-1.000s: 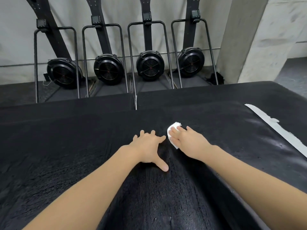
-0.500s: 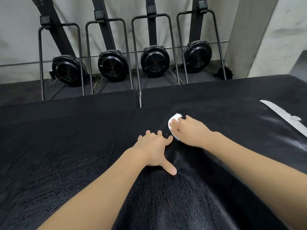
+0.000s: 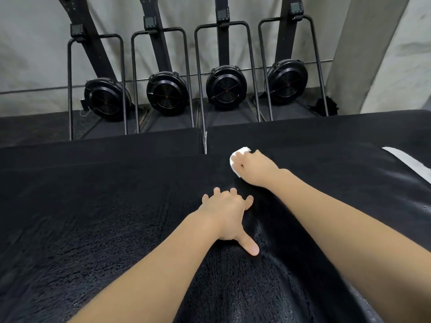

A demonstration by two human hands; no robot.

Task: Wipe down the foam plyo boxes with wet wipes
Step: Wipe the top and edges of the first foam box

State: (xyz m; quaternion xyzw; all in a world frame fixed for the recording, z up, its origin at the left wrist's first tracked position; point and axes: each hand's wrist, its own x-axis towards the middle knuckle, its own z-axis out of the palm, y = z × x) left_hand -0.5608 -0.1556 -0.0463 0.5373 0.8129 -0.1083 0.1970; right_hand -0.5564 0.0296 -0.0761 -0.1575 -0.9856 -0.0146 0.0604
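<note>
Dim, even light; wide-angle bending at edges.

Your left hand (image 3: 227,212) lies flat, palm down, fingers spread forward and thumb stuck out toward you, forearm running back to the lower left. Your right hand (image 3: 253,167) reaches farther ahead, knuckles up, fingers curled down over a wipe (image 3: 238,157). Your right forearm stretches back to the lower right.

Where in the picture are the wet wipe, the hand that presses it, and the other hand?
wet wipe (image 3: 241,150): head view, on the white edge that shows past the fingers.
right hand (image 3: 255,167): head view, on the back of the hand.
left hand (image 3: 227,214): head view, on the back of the hand, flat on the foam box.
</note>
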